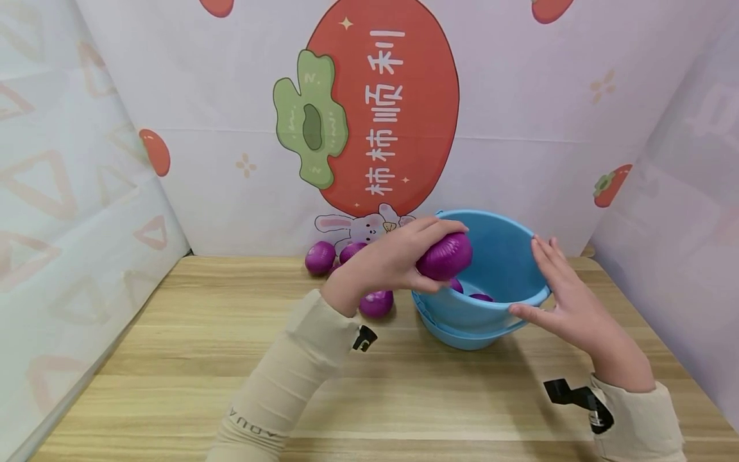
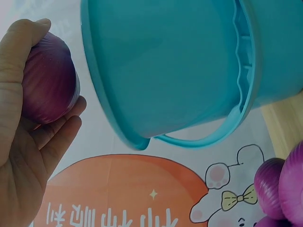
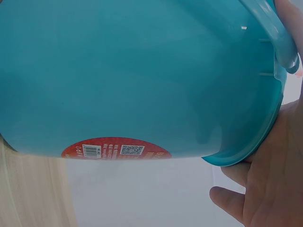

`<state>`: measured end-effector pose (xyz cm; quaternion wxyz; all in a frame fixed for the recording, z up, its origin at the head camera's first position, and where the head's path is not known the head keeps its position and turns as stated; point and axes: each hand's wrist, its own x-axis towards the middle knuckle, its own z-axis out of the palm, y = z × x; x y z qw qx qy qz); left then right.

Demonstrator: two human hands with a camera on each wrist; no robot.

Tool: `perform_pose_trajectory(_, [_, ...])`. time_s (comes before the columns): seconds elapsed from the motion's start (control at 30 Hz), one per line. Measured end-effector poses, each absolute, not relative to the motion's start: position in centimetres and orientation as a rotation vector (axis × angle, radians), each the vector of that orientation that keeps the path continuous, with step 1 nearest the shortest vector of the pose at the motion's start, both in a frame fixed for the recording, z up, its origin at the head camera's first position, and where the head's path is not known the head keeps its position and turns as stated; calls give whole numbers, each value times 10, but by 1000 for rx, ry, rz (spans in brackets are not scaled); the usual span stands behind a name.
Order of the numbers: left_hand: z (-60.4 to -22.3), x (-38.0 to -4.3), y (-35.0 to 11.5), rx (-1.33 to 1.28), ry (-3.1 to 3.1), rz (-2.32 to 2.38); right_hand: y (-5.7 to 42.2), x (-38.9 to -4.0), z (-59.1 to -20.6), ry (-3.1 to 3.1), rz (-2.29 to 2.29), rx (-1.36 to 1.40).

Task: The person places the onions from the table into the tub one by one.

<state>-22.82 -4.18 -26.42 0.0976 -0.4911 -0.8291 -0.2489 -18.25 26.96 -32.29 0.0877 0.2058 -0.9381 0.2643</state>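
Note:
My left hand (image 1: pixel 404 253) grips a purple onion (image 1: pixel 447 256), held over the left rim of a blue bucket (image 1: pixel 502 256). In the left wrist view, the fingers and thumb curve around that onion (image 2: pixel 49 80), which is apart from the bucket (image 2: pixel 161 66). Inside the bucket are more purple onions (image 1: pixel 481 298), partly hidden by the rim and the held onion. My right hand (image 1: pixel 574 308) holds the bucket's right rim, its thumb at the front and the fingers farther back. The right wrist view shows the bucket wall (image 3: pixel 128 85) filling most of the frame beside the hand (image 3: pixel 274 170).
Several purple onions (image 1: pixel 376 303) lie on the wooden table (image 1: pixel 231 359) left of the bucket, some behind my left forearm. The bucket's handle (image 2: pixel 213 139) hangs down its side. A printed backdrop (image 1: pixel 231 77) stands at the table's back edge, with cloth walls (image 1: pixel 58 256) at both sides.

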Motion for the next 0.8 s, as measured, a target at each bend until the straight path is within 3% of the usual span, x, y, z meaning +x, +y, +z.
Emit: perform_pose_trajectory(0.8, [-280, -244, -15, -1462, -2471, -979, 269, -183, -324, -2797, 792, 618])
